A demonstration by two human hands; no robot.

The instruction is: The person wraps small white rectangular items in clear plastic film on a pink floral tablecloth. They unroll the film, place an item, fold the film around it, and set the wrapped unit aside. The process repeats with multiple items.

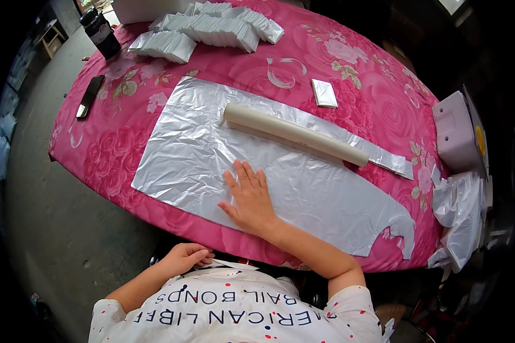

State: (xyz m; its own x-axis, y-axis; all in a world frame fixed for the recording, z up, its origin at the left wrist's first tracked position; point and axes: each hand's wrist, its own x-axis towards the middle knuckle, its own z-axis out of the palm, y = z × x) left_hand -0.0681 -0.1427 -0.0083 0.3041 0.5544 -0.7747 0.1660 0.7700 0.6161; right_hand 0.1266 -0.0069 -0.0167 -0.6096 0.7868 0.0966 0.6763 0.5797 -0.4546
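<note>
Right hand (249, 197) is pressed flat on the silver sheet (212, 143), fingers spread wide, palm down, gripping nothing, close to the sheet's near edge. The sheet lies on the pink flowered worktop (355, 74), and its near right corner has a cut-out notch that's a bit hard to read through the lens bend. A cream roll (294, 135) lies across the sheet just beyond the hand, not touching it. Left hand (184, 257) is down off the worktop edge by the shirt, fingers curled onto a thin white strip (234, 265); can't tell how firmly it's held, since the strip is partly tucked under. Past the roll sits a small folded packet (324, 93), further back a pile of folded white packs (212, 28), cut off at the top. Far left of the sheet there's a dark jar (100, 33) and a flat black thing (90, 96), too small to identify.
</note>
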